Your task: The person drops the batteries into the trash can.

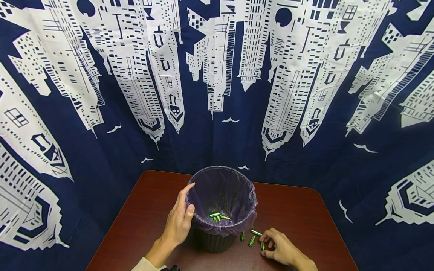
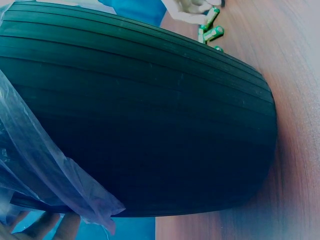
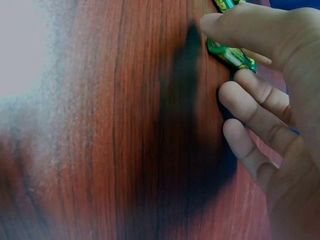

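A dark ribbed bin with a translucent purple liner folded over its rim stands upright on the table. My left hand touches its left side near the rim, forefinger and thumb extended; the left wrist view shows other fingers by the liner. Several green batteries lie inside the bin. To its right, on the table, my right hand pinches a green battery between thumb and forefinger, its other fingers bent. Beside it lie more batteries, close to the bin's base.
The reddish-brown wooden table has rounded far corners. Behind it and at both sides hangs a dark blue curtain printed with white buildings and birds. A small dark object shows at the left wrist.
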A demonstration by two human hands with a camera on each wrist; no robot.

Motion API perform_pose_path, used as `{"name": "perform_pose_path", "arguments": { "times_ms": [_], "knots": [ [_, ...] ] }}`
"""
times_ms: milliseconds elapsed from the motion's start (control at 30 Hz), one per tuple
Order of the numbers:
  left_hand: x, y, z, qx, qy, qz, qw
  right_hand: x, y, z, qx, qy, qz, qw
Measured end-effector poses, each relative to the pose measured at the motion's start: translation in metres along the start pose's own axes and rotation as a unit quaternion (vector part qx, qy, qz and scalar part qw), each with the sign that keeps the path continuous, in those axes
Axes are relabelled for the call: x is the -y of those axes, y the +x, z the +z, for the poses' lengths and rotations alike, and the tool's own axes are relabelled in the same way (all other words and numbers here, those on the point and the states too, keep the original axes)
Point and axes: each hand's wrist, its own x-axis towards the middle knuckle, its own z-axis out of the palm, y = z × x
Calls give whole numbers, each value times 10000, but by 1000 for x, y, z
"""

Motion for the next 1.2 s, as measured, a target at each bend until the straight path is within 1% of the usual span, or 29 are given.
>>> {"name": "perform_pose_path", "arguments": {
  "times_ms": [133,367,633,867,1200],
  "knots": [
    [0,0,1,0,3,-1,10000,-2,-3,-1,22,11,45,10000],
    [-1,-1,1,-25,66,107,9999,-5,-6,-2,-56,57,3,10000],
    [-1,0,1,-25,91,109,9999,-8,-10,-2,-73,102,119,9999],
    [-2,0,0,-18,89,83,9999,-10,-11,-3,73,239,215,9995],
    [-2,0,1,0,90,44,9999,-10,-12,-4,54,132,140,9998]
  ]
}}
